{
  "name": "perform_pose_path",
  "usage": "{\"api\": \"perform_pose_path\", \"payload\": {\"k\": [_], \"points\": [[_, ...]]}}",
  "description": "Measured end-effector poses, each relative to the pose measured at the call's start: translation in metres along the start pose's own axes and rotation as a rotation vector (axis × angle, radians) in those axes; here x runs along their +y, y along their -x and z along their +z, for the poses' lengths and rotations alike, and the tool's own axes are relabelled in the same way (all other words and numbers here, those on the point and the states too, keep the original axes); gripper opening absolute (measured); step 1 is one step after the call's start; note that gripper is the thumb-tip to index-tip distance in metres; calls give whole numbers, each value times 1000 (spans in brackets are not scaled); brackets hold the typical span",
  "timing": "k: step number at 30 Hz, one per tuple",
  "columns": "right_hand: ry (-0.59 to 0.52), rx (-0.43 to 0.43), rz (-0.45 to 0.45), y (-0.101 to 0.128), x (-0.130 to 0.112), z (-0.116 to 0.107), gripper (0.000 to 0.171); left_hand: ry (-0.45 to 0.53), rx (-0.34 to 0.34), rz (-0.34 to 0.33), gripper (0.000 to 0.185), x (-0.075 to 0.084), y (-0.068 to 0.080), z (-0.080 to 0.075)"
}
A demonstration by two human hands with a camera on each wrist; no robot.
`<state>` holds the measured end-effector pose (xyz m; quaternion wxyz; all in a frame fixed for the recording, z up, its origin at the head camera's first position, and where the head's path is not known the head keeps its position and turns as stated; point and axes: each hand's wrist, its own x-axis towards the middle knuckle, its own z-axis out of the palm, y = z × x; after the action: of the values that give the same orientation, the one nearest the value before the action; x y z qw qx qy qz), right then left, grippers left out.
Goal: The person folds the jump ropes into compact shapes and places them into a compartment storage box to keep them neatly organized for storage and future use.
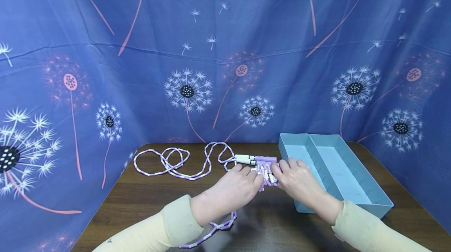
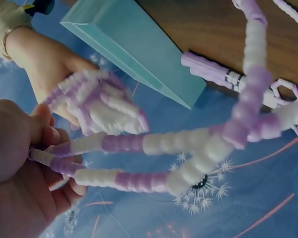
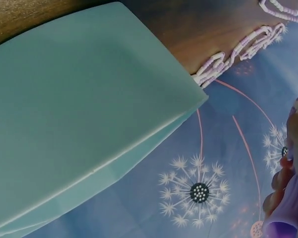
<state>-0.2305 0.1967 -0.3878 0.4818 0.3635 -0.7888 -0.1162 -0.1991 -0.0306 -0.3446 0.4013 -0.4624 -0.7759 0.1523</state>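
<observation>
Beside the teal tray [image 1: 366, 199], both hands clutch a folded bundle of beaded jump rope [image 1: 268, 173]: left hand [image 1: 237, 186] pinches strands, right hand [image 1: 299, 179] grips the coils. Loose rope tail [image 1: 176, 164] sprawls across the table [image 1: 148, 201]. Risk: the trailing loops could snag or the bundle spring apart if either grip slackens.

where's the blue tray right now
In the head view the blue two-compartment tray sits on the right of the wooden table, just right of the right hand.
</observation>
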Motion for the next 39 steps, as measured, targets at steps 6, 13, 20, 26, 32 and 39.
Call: {"api": "perform_pose_path", "payload": {"k": [6,13,20,26,32,39], "points": [[-21,-43,-91,2,-1,-5,27,-6,-61,86,19,-11,-2,2],[-79,-72,-135,4,-3,-6,36,-4,-83,162,14,-19,-1,16],[-147,26,-138,3,-10,-3,32,33,-104,181,15,-29,2,32],[-183,36,-165,1,-12,-4,28,18,-96,231,15,-31,1,32],[-218,2,-243,-2,-14,-12,41,55,-71,259,14,-33,0,29],[-225,88,-200,-11,-14,-21,32,139,-49,213,9,-41,1,36]]}}
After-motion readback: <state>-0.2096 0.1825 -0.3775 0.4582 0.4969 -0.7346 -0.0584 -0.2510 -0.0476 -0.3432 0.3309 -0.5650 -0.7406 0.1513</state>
